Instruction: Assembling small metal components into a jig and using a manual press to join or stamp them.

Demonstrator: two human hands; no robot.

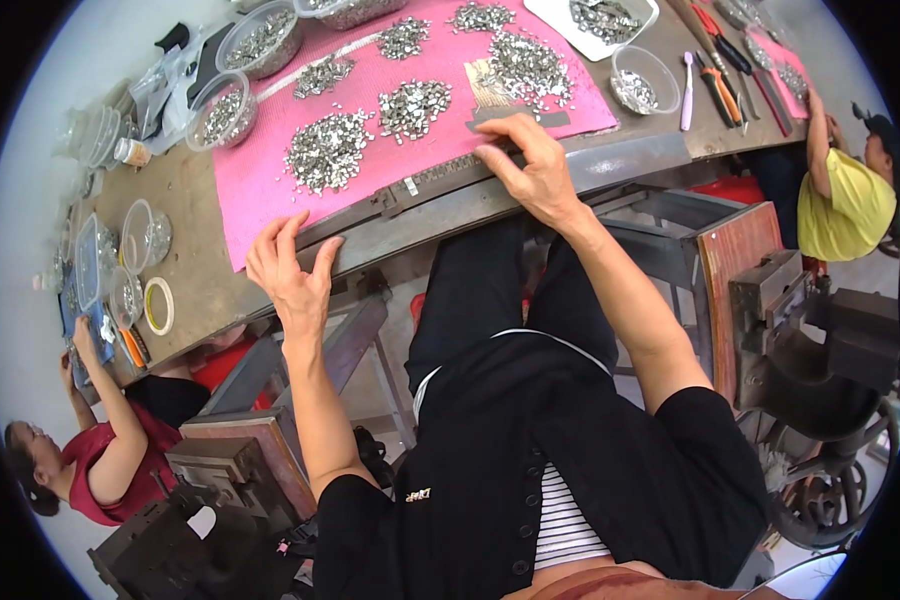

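A long dark metal bar point(435, 183) lies along the front edge of the table, with a small bright metal piece point(411, 186) on it. At its left end is my left hand point(295, 278), fingers on the far side and thumb on the near side. My right hand point(538, 178) spans the other end the same way, its thumb and forefinger bent round the bar. Beyond the bar, a pink mat point(260, 190) carries several heaps of small silvery metal pieces. The nearest are a left heap point(328, 150), a middle heap point(413, 108) and a large right heap point(528, 70).
Clear tubs of metal parts point(260, 45) stand at the back left; another tub point(645, 80) is at the right. Beyond it lie pliers point(718, 95) and a toothbrush point(687, 90). A tape roll point(159, 305) sits left. Co-workers point(120, 455) point(850, 200) and machines point(810, 350) flank me.
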